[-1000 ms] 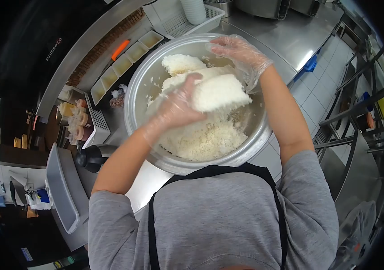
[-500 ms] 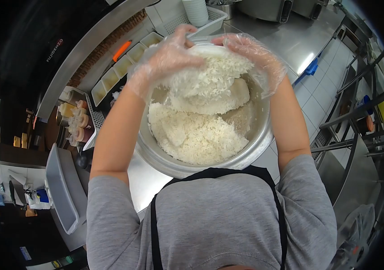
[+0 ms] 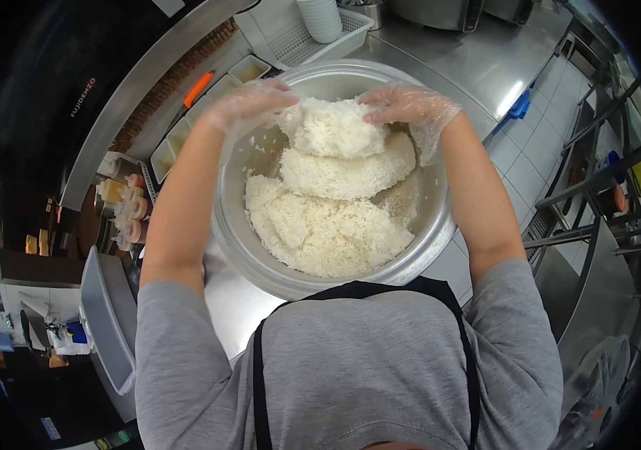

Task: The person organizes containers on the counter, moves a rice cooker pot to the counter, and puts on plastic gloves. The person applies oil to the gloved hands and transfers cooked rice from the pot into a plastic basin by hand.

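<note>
Head view, hands (image 3: 410,109) flanking rice clump (image 3: 339,131), fingers (image 3: 380,97) pointing inward

1. Rice (image 3: 347,174): white on the upper clump (image 3: 339,131), creamier on the lower mound (image 3: 328,229)
2. Pot (image 3: 305,284): plain silver-grey
3. Gloves (image 3: 434,120): colourless, see-through
4. Shirt (image 3: 365,360): heathered grey; apron (image 3: 259,382): solid black
5. Basket (image 3: 294,51): white, perforated in a regular pattern
6. Stacked cups (image 3: 320,21): white
7. Tray (image 3: 106,319): pale grey
8. Floor tiles (image 3: 522,136): pale, in a grey-lined grid
9. Handle (image 3: 199,88) (the loudest colour noted): bright orange
</note>
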The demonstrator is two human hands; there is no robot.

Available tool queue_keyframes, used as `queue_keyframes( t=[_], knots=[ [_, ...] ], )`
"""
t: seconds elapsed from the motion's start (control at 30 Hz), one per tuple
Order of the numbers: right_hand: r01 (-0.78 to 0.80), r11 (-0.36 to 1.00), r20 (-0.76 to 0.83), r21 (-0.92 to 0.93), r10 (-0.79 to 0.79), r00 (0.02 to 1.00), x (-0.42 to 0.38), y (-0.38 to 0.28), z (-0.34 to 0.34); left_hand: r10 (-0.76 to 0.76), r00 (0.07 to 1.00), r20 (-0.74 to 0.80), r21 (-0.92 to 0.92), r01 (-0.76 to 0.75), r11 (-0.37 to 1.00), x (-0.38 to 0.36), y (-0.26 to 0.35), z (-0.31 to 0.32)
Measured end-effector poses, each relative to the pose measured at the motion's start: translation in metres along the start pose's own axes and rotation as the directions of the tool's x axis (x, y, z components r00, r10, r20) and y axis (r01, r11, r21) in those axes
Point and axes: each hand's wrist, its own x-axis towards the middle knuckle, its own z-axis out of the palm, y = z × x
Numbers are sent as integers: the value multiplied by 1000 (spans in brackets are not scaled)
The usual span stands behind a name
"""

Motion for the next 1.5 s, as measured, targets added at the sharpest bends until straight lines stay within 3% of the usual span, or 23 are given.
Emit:
queue_keyframes(
  t=[0.07, 0.1, 0.17, 0.2, 0.3, 0.33, 0.37, 0.5, 0.57, 0.63, 0.77, 0.83, 0.87, 1.0, 1.03, 1.07, 1.1, 1.2, 1.3, 1.37, 1.4, 1.47, 1.5],
  knots=[
    [-5, 1000, -80, -20, 3, 997, 3, 0, 5, -63, 997, -34, 66, 65, 996, -11, -19, -6],
    [5, 1000, -65, -17, -6, 998, 7, 1, 8, -120, 989, 89, 364, 79, 928, -11, -38, -2],
    [70, 988, -94, 140, -57, 994, 17, 1, 10, -208, 971, 115, 648, 86, 757, -26, -49, 14],
    [79, 987, -88, 142, -67, 994, 16, -7, 14, -200, 979, 39, 670, 123, 732, -34, -43, 32],
    [135, 990, -127, -28, -138, 982, 3, -23, 23, -192, 976, 106, 698, 65, 714, -11, -63, 62],
    [151, 986, -91, -74, -157, 983, 4, -19, 26, -168, 943, 288, 858, -176, 482, -3, -74, 71],
    [167, 978, -54, -122, -175, 983, 6, -16, 28, -196, 869, 454, 886, -418, 202, 7, -84, 75],
    [136, 990, -59, -41, -138, 989, 16, -4, 32, -207, 918, 339, 908, -261, 329, 16, -83, 81],
    [170, 977, -39, -129, -176, 984, 17, -4, 29, -379, 883, 277, 879, -75, 470, 34, -90, 83],
    [144, 984, -49, -108, -150, 987, 16, -6, 30, -359, 881, 309, 873, -112, 475, 43, -98, 78],
    [134, 990, -38, -53, -136, 990, 17, -4, 30, 11, 829, 559, 571, -394, 720, 110, -264, 76],
    [132, 991, -25, -16, -133, 991, 17, -4, 30, -107, 798, 593, 445, -215, 869, 85, -224, 76],
    [129, 992, -26, 13, -129, 991, 18, -3, 30, -201, 745, 636, 315, -13, 949, 75, -209, 76],
    [154, 988, -33, -22, -155, 987, 21, 2, 32, -18, 754, 656, 234, -181, 955, 54, -206, 78],
    [151, 989, -28, -2, -151, 988, 20, 1, 31, -168, 799, 578, 139, 107, 985, 38, -176, 77],
    [148, 989, -21, 20, -147, 989, 19, 0, 30, -333, 791, 514, 14, 380, 925, 25, -160, 77],
    [147, 989, -22, 23, -147, 989, 19, 0, 30, -335, 789, 515, 17, 381, 924, 21, -161, 78],
    [153, 988, -10, -4, -153, 988, 15, -10, 31, -162, 772, 615, -268, 398, 877, 8, -162, 75],
    [147, 981, -100, -125, -160, 982, 4, -40, 40, -156, 790, 592, -494, 509, 705, -15, -108, 71],
    [358, 890, -111, -282, -401, 909, 5, -51, 50, -166, 797, 580, -618, 564, 547, -30, -91, 70],
    [363, 889, -107, -278, -404, 908, 6, -55, 53, -171, 797, 580, -619, 567, 543, -33, -100, 72],
    [357, 861, 45, -362, -366, 929, 5, -60, 53, 120, 886, 447, -536, 158, 829, -33, -121, 78],
    [360, 859, 48, -363, -369, 928, 6, -61, 52, 120, 888, 444, -538, 157, 828, -36, -120, 80]
  ],
)
